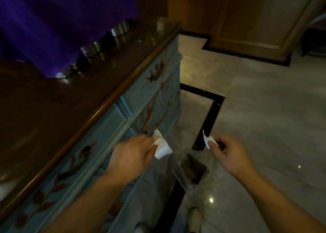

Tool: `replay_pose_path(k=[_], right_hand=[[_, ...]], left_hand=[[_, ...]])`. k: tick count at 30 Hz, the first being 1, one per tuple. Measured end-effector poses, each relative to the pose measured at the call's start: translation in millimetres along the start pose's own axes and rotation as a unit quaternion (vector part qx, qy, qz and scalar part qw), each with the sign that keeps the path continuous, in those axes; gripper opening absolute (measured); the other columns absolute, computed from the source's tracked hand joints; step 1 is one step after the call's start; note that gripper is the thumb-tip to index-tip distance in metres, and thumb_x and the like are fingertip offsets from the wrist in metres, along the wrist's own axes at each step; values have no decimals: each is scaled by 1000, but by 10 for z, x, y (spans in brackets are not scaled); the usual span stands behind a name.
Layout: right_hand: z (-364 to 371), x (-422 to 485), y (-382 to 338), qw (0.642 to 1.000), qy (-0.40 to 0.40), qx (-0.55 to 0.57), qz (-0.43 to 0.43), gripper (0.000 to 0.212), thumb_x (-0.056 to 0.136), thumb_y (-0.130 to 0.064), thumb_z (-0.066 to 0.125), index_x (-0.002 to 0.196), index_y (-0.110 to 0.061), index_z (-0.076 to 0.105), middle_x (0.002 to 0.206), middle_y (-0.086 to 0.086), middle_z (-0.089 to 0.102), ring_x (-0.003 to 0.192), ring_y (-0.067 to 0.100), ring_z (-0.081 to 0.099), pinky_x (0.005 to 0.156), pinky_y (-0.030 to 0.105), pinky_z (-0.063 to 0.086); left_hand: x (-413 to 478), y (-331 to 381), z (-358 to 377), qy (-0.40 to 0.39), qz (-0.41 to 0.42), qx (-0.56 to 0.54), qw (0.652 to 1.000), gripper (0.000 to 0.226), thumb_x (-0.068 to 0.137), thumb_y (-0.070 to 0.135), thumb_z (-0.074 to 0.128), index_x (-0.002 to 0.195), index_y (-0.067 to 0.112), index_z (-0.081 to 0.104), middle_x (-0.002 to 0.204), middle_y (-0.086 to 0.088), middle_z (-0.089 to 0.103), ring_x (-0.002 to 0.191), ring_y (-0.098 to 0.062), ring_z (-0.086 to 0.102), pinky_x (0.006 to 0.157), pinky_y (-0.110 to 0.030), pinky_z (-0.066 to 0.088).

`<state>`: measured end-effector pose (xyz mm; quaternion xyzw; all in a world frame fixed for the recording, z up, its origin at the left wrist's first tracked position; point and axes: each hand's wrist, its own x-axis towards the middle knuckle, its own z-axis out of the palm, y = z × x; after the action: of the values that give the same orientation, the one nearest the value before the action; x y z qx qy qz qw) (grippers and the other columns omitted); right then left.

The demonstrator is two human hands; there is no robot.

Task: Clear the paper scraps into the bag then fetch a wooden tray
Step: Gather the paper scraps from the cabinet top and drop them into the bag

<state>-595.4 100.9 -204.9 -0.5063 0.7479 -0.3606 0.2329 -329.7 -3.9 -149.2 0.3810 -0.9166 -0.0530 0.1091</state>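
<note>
My left hand [134,153] pinches a crumpled white paper scrap [161,147] in front of the blue cabinet. My right hand [229,153] pinches a smaller white paper scrap [207,141] between thumb and fingers. Below and between the hands hangs a clear plastic bag [191,169] with dark contents at its bottom; its top edge seems to be held by my right hand. No wooden tray is in view.
A blue painted cabinet [137,112] with a dark glossy wooden top [53,100] runs along the left. A purple cloth [61,24] covers things on it. Pale floor tiles with black borders [264,118] lie to the right, wooden doors [255,17] beyond. My shoes [194,218] show below.
</note>
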Motion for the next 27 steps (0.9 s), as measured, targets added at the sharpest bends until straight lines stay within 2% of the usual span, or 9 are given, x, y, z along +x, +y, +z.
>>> replay_pose_path(k=[4, 9, 12, 16, 19, 21, 24, 27], right_hand=[[62, 29, 393, 999, 1, -11, 32, 9, 91, -29, 61, 83, -29, 59, 68, -10, 54, 63, 11, 53, 59, 37, 45], [449, 91, 993, 995, -30, -48, 85, 11, 92, -35, 57, 86, -26, 60, 76, -1, 60, 67, 16, 56, 60, 38, 48], [775, 160, 1368, 991, -44, -69, 109, 13, 94, -35, 56, 88, -24, 62, 80, 1, 62, 70, 17, 56, 61, 35, 47], [1322, 279, 1922, 986, -36, -90, 136, 15, 93, -33, 58, 91, -21, 65, 84, 0, 63, 72, 17, 57, 59, 30, 43], [1804, 340, 2376, 981, -39, -78, 173, 16, 93, -35, 57, 89, -20, 64, 84, 2, 63, 73, 21, 59, 61, 34, 46], [2111, 350, 2658, 977, -40, -57, 202, 15, 93, -33, 58, 88, -20, 62, 84, 3, 62, 73, 22, 57, 61, 33, 42], [2582, 303, 3072, 970, -54, -32, 235, 14, 91, -30, 61, 88, -17, 63, 82, 3, 62, 70, 18, 55, 60, 28, 35], [3006, 304, 3481, 967, -50, -17, 250, 15, 90, -30, 62, 83, -16, 63, 75, 0, 61, 67, 18, 57, 54, 27, 34]], left_hand=[[330, 46, 483, -32, 25, 1, 999, 38, 88, 40, 40, 75, 15, 65, 66, -6, 62, 56, -27, 63, 41, -32, 45], [717, -1, 1266, -74, 58, -30, 995, 41, 88, 42, 37, 77, 15, 65, 69, -7, 62, 61, -30, 64, 45, -29, 39], [845, -87, 1775, -61, 69, -66, 994, 33, 91, 40, 42, 85, 17, 66, 74, -6, 61, 66, -25, 62, 51, -32, 43], [959, -220, 2463, -60, 80, -82, 992, 25, 89, 33, 49, 90, 17, 68, 77, -5, 63, 65, -24, 61, 50, -31, 43], [963, -331, 3084, -99, 74, -86, 989, 16, 85, 27, 58, 86, 15, 68, 77, -9, 64, 64, -31, 62, 52, -30, 39], [930, -394, 3504, -135, 81, -74, 985, 15, 87, 26, 59, 89, 13, 67, 86, -10, 66, 72, -34, 64, 58, -29, 33], [811, -478, 4147, -193, 51, -66, 978, 26, 96, 34, 45, 103, 16, 63, 107, -7, 63, 92, -27, 61, 65, -28, 28], [703, -508, 4732, -220, 17, -99, 970, 27, 97, 34, 43, 103, 16, 62, 106, -6, 63, 90, -21, 56, 66, -26, 27]])
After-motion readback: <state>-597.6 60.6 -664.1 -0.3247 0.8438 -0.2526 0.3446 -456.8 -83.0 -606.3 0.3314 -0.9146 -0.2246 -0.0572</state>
